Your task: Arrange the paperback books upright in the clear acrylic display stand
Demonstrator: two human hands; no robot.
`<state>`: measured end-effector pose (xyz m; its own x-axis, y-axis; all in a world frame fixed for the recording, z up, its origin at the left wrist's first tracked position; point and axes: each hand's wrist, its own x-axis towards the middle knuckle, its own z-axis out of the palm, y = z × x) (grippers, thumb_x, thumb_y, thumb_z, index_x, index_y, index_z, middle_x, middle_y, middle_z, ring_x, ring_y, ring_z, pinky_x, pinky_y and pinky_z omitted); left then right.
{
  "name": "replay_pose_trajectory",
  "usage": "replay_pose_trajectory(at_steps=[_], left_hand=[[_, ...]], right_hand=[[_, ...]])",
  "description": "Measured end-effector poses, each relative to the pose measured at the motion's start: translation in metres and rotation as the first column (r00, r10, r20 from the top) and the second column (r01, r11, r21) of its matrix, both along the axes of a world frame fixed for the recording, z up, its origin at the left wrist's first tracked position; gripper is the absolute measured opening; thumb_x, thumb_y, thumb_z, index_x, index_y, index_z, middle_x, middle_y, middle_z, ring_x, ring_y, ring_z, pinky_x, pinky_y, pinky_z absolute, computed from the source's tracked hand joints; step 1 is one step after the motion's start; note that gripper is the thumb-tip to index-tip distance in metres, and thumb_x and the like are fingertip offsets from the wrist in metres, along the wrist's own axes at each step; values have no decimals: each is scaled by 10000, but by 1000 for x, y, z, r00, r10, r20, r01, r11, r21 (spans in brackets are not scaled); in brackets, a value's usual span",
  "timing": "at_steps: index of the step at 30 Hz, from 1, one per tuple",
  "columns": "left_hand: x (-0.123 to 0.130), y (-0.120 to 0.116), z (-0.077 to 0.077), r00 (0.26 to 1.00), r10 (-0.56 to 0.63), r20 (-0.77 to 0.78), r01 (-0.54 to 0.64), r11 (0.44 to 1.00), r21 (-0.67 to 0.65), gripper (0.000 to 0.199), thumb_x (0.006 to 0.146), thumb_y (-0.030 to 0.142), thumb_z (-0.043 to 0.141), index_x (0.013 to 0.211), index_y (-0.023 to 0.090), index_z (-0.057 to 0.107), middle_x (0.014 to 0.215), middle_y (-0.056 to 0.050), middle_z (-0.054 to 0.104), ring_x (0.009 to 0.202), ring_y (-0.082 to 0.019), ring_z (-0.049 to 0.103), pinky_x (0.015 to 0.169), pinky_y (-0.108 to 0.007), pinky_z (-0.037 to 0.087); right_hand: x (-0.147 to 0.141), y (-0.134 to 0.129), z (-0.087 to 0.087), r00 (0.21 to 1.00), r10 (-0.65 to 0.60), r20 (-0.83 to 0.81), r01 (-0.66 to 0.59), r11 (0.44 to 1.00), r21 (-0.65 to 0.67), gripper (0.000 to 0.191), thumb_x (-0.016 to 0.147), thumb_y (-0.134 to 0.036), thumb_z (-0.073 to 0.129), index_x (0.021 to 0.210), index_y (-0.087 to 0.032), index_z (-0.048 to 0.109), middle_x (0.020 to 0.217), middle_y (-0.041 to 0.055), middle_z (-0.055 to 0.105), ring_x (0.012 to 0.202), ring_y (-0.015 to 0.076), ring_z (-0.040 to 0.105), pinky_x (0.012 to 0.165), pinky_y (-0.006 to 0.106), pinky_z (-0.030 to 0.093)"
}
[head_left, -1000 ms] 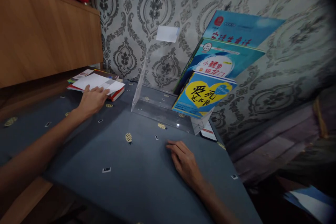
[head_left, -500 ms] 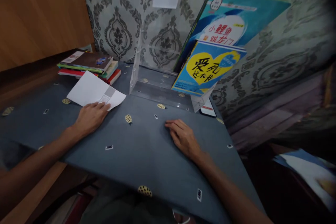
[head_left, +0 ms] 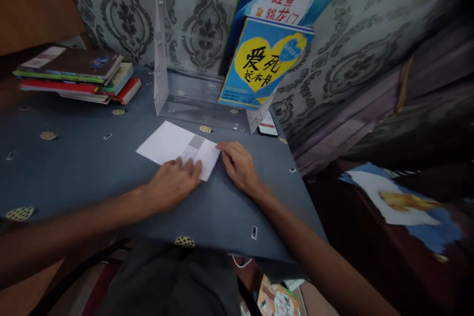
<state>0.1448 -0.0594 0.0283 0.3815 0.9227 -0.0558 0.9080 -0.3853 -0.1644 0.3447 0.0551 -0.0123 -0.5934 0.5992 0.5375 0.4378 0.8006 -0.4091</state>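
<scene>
A white sheet of paper (head_left: 168, 140), with a grey patch and a small printed box near its right end, lies on the cloth-covered table in front of me. My left hand (head_left: 172, 185) rests flat on its near edge, fingers spread and pressing down on it. At the sheet's right corner is my right hand (head_left: 239, 164), its fingers curled together and the index fingertip touching that corner. Whether the right thumb is under the paper is hidden.
A clear acrylic stand (head_left: 207, 113) is behind the sheet, with a blue book with a yellow heart (head_left: 255, 66) leaning in its right side. Beside it lies a phone (head_left: 268, 126). A pile of books (head_left: 74, 76) sits at the back left. The table's edge (head_left: 313, 182) runs along the right.
My left hand has slid the white sheet to the right, away from the book pile. My right hand now touches its right corner. The camera view has also shifted.
</scene>
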Motion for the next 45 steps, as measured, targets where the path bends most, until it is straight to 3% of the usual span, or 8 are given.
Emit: replay_pose_trajectory(at_steps=[4,7,10,16,23,27,34,45], left_hand=[[40,-1,-7,952,-256,170,250,967,58,502,1074,402,442,1448,73,512,1417,-246,628,1346,-396,582,1021,-499,550],[47,9,-2,904,-334,269,345,938,3,382,1087,296,378,1353,105,575,1320,-186,698,1254,-313,656,997,-431,557],[35,36,4,914,-268,304,294,955,-44,351,1074,218,333,1219,138,642,1198,-144,745,1104,-250,719,954,-400,568],[-9,83,-10,982,-115,148,110,993,42,527,1068,445,438,1459,98,501,1578,-228,482,1489,-346,437,1197,-528,379],[-12,72,-2,996,-93,2,92,988,126,562,1033,600,431,1231,128,660,1199,-223,709,1111,-367,677,955,-489,504],[-7,66,5,998,-54,-31,57,990,127,587,1018,644,411,1121,142,698,976,-193,724,945,-359,686,841,-467,514],[-14,69,-13,993,-112,32,105,979,177,625,1058,598,312,1224,101,652,1367,-265,640,1236,-399,616,967,-504,513],[-11,70,-12,997,-81,17,78,987,144,582,1057,589,355,1197,103,642,1406,-267,625,1291,-398,600,1003,-504,492]], right_hand=[[9,2,0,984,-137,-115,130,989,-68,294,988,-164,446,1154,-218,682,1098,100,753,1036,251,697,949,421,565],[17,7,-2,983,-161,-86,152,982,-110,290,977,-165,461,1154,-219,685,1093,89,756,1021,242,700,932,395,567],[20,10,-3,988,-150,27,152,983,-104,291,973,-149,473,1150,-223,692,1070,82,758,1002,244,690,917,394,560],[14,1,4,957,-106,271,124,991,-48,250,1015,-159,503,1199,-178,671,1151,116,746,1102,286,638,954,473,530],[-3,6,7,922,-36,387,49,998,-25,298,1006,-86,530,1264,-165,656,1346,150,688,1281,277,609,1065,484,495],[-23,6,0,919,-13,393,34,998,-47,322,1025,-140,541,1337,-166,616,1446,159,633,1412,271,539,1167,490,438],[-25,-5,-2,913,-40,407,90,991,-103,388,1082,-199,416,1450,-142,522,1579,152,518,1525,261,413,1258,530,340],[46,0,-3,868,-298,398,345,937,-50,458,1062,-334,472,1444,-89,530,1556,223,522,1473,349,475,1196,625,370]])
